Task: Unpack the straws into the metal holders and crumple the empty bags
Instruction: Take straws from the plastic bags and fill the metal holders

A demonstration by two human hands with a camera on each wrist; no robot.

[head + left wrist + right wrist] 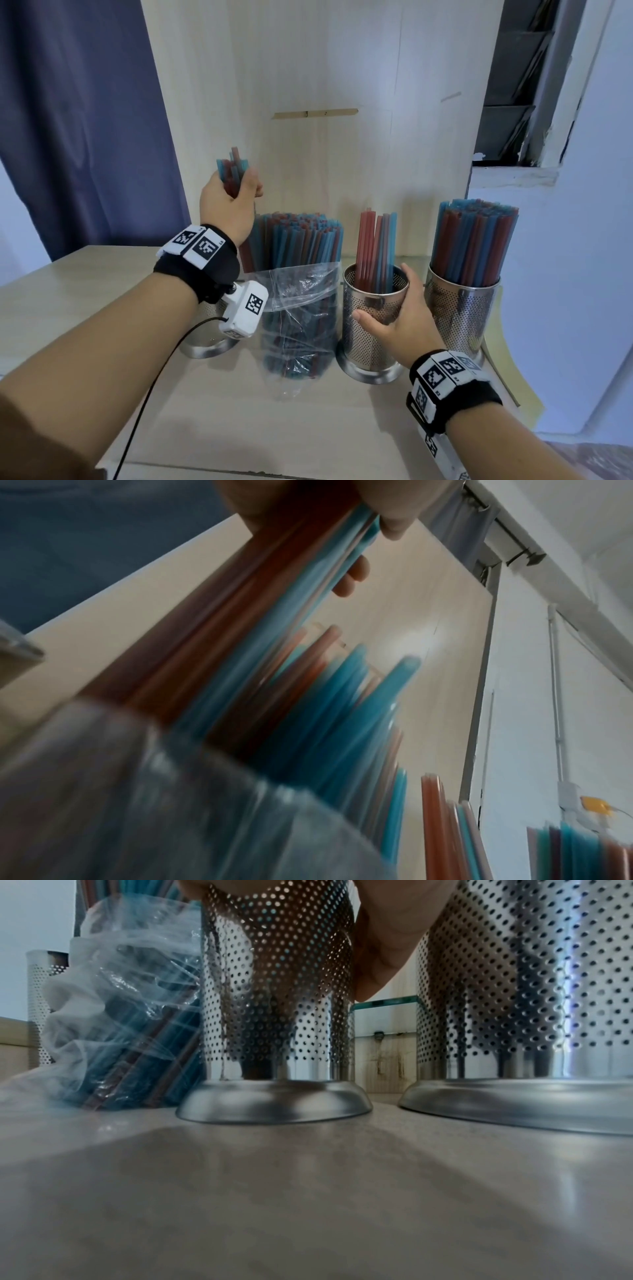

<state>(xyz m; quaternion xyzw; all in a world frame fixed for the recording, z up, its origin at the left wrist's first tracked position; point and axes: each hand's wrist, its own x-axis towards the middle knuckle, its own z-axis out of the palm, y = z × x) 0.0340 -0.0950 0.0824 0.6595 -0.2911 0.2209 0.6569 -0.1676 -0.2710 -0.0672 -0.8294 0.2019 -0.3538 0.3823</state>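
My left hand grips a small bunch of red and blue straws, lifted partly out of the clear plastic bag that stands upright and is packed with more straws. From the left wrist the held straws run up to my fingers. My right hand curls around the middle perforated metal holder, which has a few straws in it. The right wrist view shows that holder under my palm. The right holder is full of straws.
A third metal holder stands at the left, mostly hidden behind my left wrist. All stand on a pale wooden table against a wooden back panel. A dark curtain hangs at the left, a window at the right.
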